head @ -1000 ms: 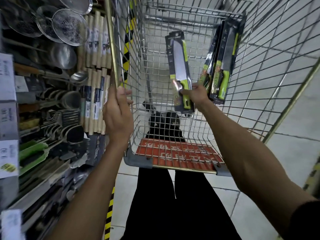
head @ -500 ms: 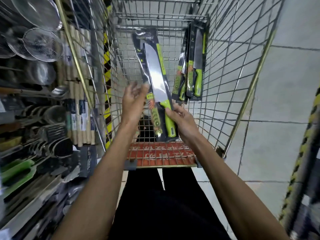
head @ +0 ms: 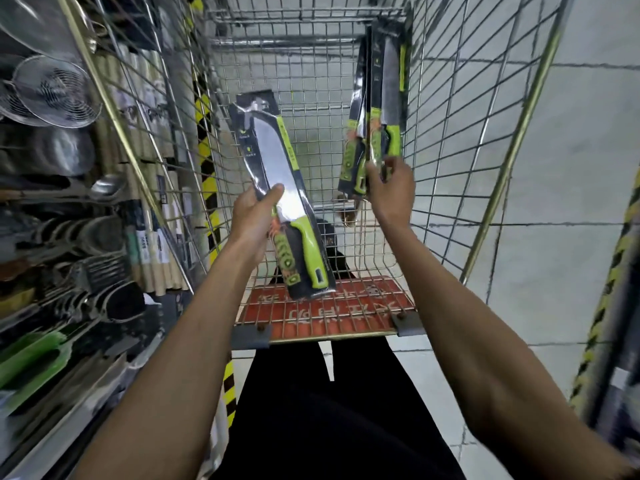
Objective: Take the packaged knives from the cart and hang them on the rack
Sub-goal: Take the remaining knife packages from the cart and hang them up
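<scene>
**Desk:** What does the left grip [head: 254, 220] have?

**Photographer:** One packaged knife [head: 277, 157], in black card with a green handle. The thumb [head: 273, 195] is pressed over the blade face and the fingers are behind the pack. The pack is held aloft inside the wire cart [head: 460, 109], hanger end tilted away and to the left, handle end over the red seat flap [head: 346, 311].

**Desk:** And the right grip [head: 391, 194]?

**Photographer:** It is at the far right corner of the cart, where the other packs [head: 384, 98] stand upright against the mesh. Thumb and fingers pinch their lower end, by the green handles.

**Desk:** Surroundings?

**Photographer:** Store shelving on the left hung with wire strainers [head: 52, 91], grey tiled floor [head: 571, 150] on the right, and the person's black trousers below the cart
</scene>
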